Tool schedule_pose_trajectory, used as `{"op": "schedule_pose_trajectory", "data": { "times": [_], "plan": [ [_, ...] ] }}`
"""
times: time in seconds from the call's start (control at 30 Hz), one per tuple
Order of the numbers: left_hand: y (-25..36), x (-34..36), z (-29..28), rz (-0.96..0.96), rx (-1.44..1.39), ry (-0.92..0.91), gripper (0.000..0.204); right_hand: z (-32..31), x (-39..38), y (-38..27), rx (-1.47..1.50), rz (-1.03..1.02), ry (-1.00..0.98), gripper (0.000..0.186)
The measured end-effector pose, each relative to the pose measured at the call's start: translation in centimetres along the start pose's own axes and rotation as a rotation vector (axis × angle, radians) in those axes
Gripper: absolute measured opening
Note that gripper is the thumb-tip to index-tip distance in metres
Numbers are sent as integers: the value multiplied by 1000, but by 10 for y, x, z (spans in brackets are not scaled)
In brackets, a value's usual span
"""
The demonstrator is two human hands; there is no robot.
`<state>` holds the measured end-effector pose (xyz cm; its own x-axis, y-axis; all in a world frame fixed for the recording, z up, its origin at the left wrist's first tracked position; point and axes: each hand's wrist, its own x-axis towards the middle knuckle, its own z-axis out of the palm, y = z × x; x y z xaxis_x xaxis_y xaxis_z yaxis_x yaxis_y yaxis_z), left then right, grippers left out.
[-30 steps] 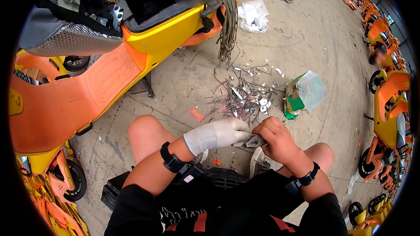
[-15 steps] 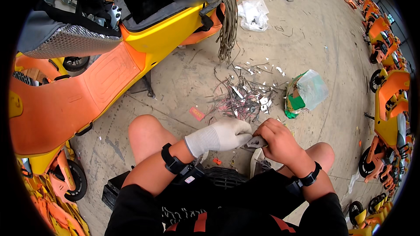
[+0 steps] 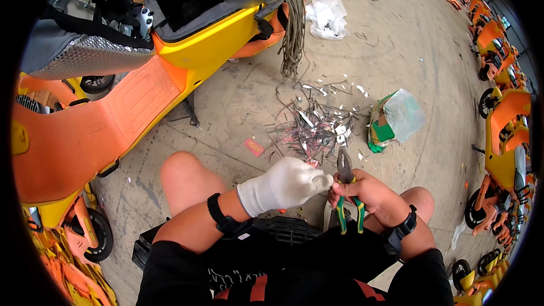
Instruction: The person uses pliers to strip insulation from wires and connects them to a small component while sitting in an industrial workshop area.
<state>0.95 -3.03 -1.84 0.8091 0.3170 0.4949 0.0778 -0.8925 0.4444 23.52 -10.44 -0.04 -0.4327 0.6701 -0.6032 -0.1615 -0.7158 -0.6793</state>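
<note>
My left hand (image 3: 283,187), in a white knit glove, is closed near the middle, its fingertips pinched close beside the pliers; whatever they hold is too small or hidden to make out. My bare right hand (image 3: 371,191) grips the pliers (image 3: 345,167), whose dark metal jaws point away from me and whose green and yellow handles (image 3: 359,218) hang toward my lap. Just beyond the glove lies a small red and white piece (image 3: 311,162); whether it is held or on the floor, I cannot tell.
An orange-yellow scooter (image 3: 136,107) with cables (image 3: 292,34) hung over it stands at left. Wire scraps (image 3: 314,124), a red card (image 3: 254,147), a green bag (image 3: 396,119) and white plastic (image 3: 326,17) lie on the concrete. Rows of scooters (image 3: 504,130) line the right.
The pliers have swung from lying sideways between my hands to pointing away from me, handles now visible. My right hand has turned and dropped a little; my gloved hand has rotated beside it.
</note>
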Motion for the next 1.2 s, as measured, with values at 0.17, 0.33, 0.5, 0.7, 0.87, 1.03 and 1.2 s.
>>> {"op": "schedule_pose_trajectory", "data": {
  "times": [0.17,0.33,0.5,0.7,0.87,1.03,1.2],
  "plan": [
    [3,1,-9,22,95,-71,10,-9,5,13,224,69,-155,22],
    [-3,-8,0,-315,-121,-112,14,-2,16,14,-429,-346,228,19],
    [-2,0,-10,-666,-326,-207,20,11,3,-3,-1017,-739,473,28],
    [-6,0,-4,-759,-338,-230,25,4,7,-8,-1221,-947,518,38],
    [-5,0,2,-807,-314,-256,26,7,5,-2,-1421,-1010,398,45],
    [-7,-1,7,-714,-332,-398,27,14,11,5,-1530,-980,364,33],
    [-9,-4,11,-681,-415,-403,33,14,13,7,-1556,-977,379,30]
  ]
}}
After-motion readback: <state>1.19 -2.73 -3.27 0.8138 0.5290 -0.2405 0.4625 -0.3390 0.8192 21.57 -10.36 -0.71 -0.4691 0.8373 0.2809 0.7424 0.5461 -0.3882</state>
